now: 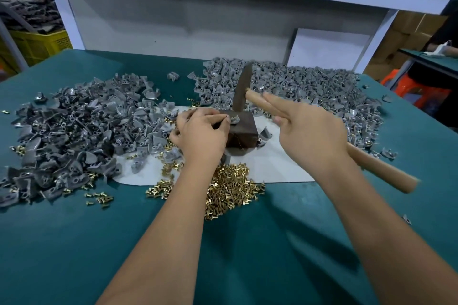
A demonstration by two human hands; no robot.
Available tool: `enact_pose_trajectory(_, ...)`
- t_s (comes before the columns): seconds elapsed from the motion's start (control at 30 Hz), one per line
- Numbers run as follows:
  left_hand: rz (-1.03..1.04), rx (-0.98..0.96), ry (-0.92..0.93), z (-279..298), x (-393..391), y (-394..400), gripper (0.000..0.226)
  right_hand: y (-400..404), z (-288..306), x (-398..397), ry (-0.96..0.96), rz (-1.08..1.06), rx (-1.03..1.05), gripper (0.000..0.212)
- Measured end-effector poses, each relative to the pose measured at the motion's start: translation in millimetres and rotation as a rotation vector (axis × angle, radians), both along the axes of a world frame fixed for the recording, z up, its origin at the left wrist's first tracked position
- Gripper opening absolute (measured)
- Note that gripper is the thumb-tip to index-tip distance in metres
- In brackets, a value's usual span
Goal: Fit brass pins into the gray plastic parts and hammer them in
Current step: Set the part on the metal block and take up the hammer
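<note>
Gray plastic part [234, 119]: single piece atop dark metal block [241, 131], pinched at its left edge by left hand [202, 135], fingers curled; pin inside possibly present, too small to confirm.
Hammer [241, 90]: dark head upright just behind the block, wooden handle gripped by right hand [312, 131], forefinger laid straight along the handle.
Brass pins [230, 187]: loose heap near the block, under the left forearm.
Gray parts, left heap [74, 131]; far heap [309, 89].
White sheet [272, 168] beneath the block, on green table [247, 255].
Yellow crate [37, 44], far left.
</note>
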State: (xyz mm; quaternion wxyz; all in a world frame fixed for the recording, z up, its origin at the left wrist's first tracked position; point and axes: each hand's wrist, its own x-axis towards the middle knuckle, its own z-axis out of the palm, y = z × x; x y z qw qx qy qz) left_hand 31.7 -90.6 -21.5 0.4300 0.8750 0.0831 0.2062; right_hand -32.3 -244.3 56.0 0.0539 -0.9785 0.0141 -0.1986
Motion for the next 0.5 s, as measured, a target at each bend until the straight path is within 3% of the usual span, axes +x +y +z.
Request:
enact_pose_trajectory(0.07, 0.003, -0.030, 0.007, -1, 2, 0, 0.019, 2, 0, 0, -0.078, -0.002, 0.037, 0.053)
enact_pose_trajectory(0.17, 0.003, -0.007, 0.001, -1, 2, 0, 0.018, 8, -6, 0, -0.016, 0.036, -0.040, 0.052)
enact_pose_trajectory(0.3, 0.012, -0.022, 0.015, -3, 4, -1, 0.017, 5, -7, -2, -0.059, -0.020, 0.056, 0.053)
enact_pose_trajectory(0.43, 0.015, 0.012, -0.004, -3, 3, -1, 0.015, 6, -14, -5, 0.021, 0.016, 0.012, 0.052)
enact_pose_trajectory(0.5, 0.021, -0.004, 0.006, -3, 5, -1, 0.014, 4, -11, -3, -0.044, 0.010, 0.102, 0.052)
